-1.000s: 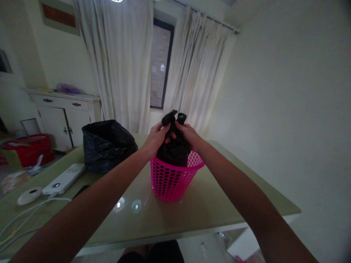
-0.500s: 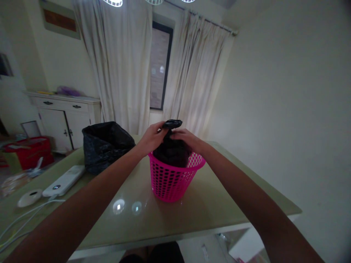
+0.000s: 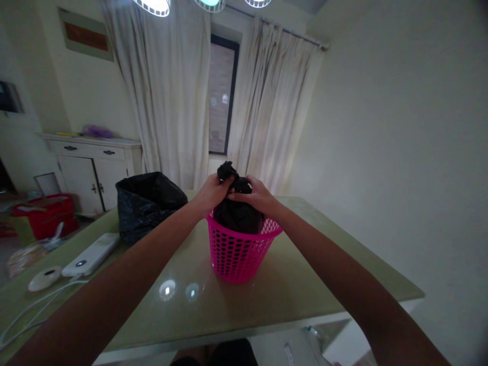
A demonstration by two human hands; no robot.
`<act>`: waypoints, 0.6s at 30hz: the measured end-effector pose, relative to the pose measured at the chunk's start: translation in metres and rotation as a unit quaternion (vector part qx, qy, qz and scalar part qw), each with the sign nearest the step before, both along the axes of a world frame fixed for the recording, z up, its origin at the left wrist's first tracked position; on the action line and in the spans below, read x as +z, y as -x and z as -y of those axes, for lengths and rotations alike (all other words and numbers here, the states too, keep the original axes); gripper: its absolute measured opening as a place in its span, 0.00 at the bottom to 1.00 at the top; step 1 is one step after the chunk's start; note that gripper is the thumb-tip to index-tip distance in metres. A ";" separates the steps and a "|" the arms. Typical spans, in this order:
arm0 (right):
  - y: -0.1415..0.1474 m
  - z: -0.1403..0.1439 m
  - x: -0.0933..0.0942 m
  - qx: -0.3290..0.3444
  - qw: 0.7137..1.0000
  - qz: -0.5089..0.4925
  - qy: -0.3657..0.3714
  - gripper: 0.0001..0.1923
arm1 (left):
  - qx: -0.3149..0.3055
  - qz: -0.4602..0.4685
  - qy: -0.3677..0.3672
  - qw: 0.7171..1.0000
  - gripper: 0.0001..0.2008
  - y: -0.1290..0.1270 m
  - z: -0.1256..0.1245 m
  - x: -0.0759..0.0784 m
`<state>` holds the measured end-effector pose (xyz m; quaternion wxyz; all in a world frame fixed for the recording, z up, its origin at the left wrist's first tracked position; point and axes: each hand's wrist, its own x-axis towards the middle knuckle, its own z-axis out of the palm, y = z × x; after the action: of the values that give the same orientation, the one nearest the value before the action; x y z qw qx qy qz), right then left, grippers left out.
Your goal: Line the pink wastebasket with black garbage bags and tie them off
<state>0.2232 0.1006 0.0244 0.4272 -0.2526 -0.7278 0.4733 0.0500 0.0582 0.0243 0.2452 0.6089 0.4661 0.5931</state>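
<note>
A pink perforated plastic basket (image 3: pixel 240 256) stands upright on the table, with a full black plastic bag (image 3: pixel 238 217) inside it. Its gathered neck rises above the rim in a twisted loop. My left hand (image 3: pixel 213 193) is closed on the neck from the left, thumb and fingers pinching the bunched end. From the right, my right hand (image 3: pixel 256 195) grips the looped plastic just below, thumb pointing left. Part of the fingers on both hands is hidden behind the bag.
Left of the basket stands an open black plastic bag (image 3: pixel 147 206). A white power bank (image 3: pixel 91 255) with cables and a small white rounded device (image 3: pixel 44 278) lie near the left edge of the green tabletop (image 3: pixel 297 284). A white cabinet (image 3: pixel 91 173) stands behind.
The bag's top end has gone from a flat fold to an upright tuft leaning left, with a loop formed beneath. My right hand has shifted its grip around the neck. The basket stays put.
</note>
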 end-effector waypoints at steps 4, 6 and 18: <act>-0.007 0.000 0.007 -0.022 0.999 0.016 -0.037 0.31 | -0.009 0.044 0.053 0.998 0.17 -0.001 0.002 0.006; -0.012 -0.005 0.008 0.017 0.998 0.049 -0.021 0.31 | 0.015 -0.003 0.030 0.999 0.16 -0.001 0.001 0.008; -0.015 -0.010 -0.006 -0.041 0.991 0.080 -0.101 0.25 | 0.072 -0.092 -0.039 0.992 0.14 -0.003 -0.007 0.002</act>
<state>0.2381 0.1101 0.0185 0.4105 -0.2749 -0.7926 0.3574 0.0533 0.0651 0.0266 0.1343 0.6346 0.5062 0.5684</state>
